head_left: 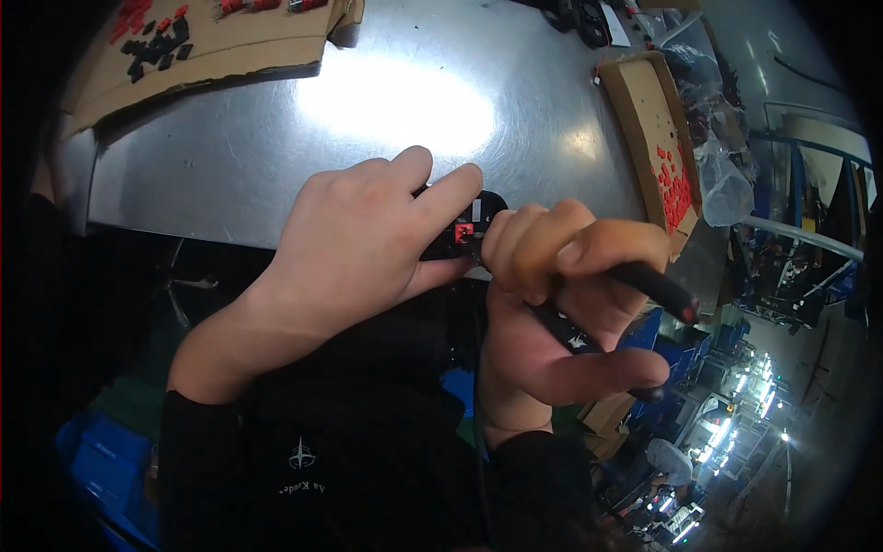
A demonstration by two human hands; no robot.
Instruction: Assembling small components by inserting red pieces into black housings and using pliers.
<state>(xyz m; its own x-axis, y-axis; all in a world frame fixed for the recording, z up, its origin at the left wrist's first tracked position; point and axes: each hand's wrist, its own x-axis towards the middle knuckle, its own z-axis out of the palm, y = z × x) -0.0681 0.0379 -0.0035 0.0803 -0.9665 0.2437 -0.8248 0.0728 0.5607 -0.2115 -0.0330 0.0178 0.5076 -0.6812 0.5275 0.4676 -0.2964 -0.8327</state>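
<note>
Near the front edge of the metal table, my left hand (368, 216) is closed around a black plastic part (494, 201). A small red piece (464, 232) sits on that part, just past the left fingertips. My right hand (570, 271) grips a black-handled hand tool, which looks like pliers. One handle (660, 289) sticks out past the curled fingers, and the other (561, 328) lies along the palm toward the thumb. The tool's tip comes close to the red piece, but the fingers hide most of its head, so contact is unclear.
A cardboard tray (248, 48) with red and black pieces lies at the far left of the metal table (221, 166). On the right stands an open cardboard box (635, 101) holding many red pieces. Clear plastic bags (727, 184) lie beyond it. Blue crates (106, 469) stand below, left.
</note>
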